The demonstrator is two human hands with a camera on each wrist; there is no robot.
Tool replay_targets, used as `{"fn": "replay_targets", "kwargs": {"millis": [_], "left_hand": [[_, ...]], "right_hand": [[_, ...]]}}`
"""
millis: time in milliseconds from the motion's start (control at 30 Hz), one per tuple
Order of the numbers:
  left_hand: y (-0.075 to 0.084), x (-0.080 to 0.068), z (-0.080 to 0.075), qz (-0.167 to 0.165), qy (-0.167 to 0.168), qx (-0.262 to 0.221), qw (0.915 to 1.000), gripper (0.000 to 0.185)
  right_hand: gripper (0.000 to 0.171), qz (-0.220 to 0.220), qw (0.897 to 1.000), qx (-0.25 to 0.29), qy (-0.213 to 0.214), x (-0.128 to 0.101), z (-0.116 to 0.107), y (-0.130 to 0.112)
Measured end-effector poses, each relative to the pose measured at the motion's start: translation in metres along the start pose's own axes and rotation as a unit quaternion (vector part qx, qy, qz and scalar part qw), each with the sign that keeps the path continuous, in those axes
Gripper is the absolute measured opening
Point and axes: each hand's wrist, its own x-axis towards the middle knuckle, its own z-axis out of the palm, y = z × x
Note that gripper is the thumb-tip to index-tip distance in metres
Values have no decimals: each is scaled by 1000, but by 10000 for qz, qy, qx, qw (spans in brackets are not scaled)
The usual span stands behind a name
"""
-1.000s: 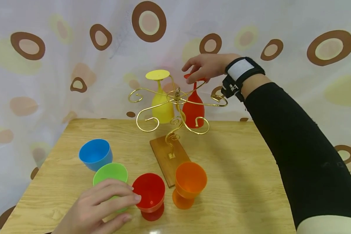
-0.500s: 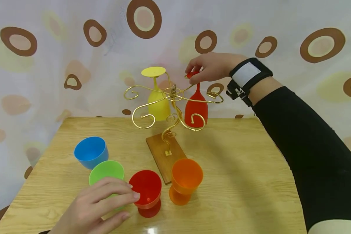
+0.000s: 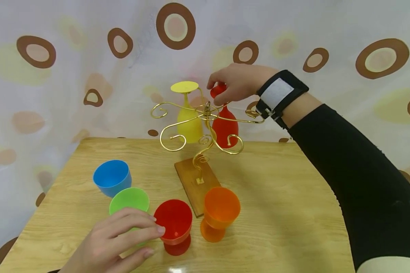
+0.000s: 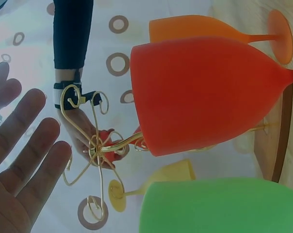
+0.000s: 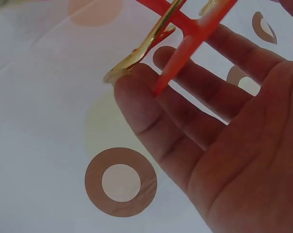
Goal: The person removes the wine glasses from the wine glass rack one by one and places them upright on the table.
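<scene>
My right hand (image 3: 240,81) grips the foot of an upside-down red goblet (image 3: 225,131) at the back of a gold-coloured glass rack (image 3: 207,110). In the right wrist view, the goblet's tilted foot (image 5: 178,60) lies between thumb and fingers, and the thumb tip is right at a gold hook (image 5: 132,60). A yellow goblet (image 3: 190,129) hangs upside down from a neighbouring hook. My left hand (image 3: 112,240) has relaxed, spread fingers and holds nothing. Its fingertips overlap the rim of an upright red goblet (image 3: 174,223) in the head view. It partly hides a green goblet (image 3: 130,199).
An orange goblet (image 3: 222,206) stands upright in front of the rack's wooden base (image 3: 196,184). Farther left is a blue goblet (image 3: 112,178), with only its bowl showing. A patterned curtain (image 3: 133,83) hangs behind the wooden table (image 3: 280,212).
My right hand shifted the hanging red goblet right, then back left toward the rack's centre. Its foot is more tilted now. My left hand has stayed in place; the head view swayed slightly.
</scene>
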Motion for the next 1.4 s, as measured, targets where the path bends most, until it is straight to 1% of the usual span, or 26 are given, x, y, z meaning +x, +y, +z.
{"fn": "replay_targets", "kwargs": {"millis": [100,233,367,467,567,700,800,933,1067,1167,1233,1300,1400], "left_hand": [[-1,3,0,147,107,5,9998,30],[-4,7,2,438,257,12,9987,28],[-4,7,3,455,225,-4,9987,28],[-4,7,3,443,213,-22,9988,28],[-6,8,4,554,271,-30,9981,27],[-7,7,5,593,302,-40,9978,27],[-6,5,5,472,257,-44,9985,28],[-5,4,3,390,210,-12,9990,28],[-7,6,3,507,245,16,9984,27],[-7,6,2,470,224,0,9986,28],[-6,5,1,347,161,0,9993,29],[-6,5,0,304,130,2,9995,29],[-6,6,0,308,118,13,9995,29]], "right_hand": [[44,74,9999,66,-24,3,-3,3],[51,130,9993,338,-16,7,-5,9],[56,227,9986,477,60,10,-3,18],[59,338,9982,476,146,12,-2,27],[58,438,9978,453,227,11,0,34],[55,519,9970,431,388,6,2,42],[53,496,9960,446,592,1,5,48],[52,421,9946,470,828,-8,8,55],[49,351,9929,591,973,-20,10,61],[48,346,9912,686,1076,-33,12,65],[49,356,9900,761,1134,-44,15,68],[49,371,9883,848,1209,-55,19,70],[50,409,9845,977,1401,-71,28,73]]}}
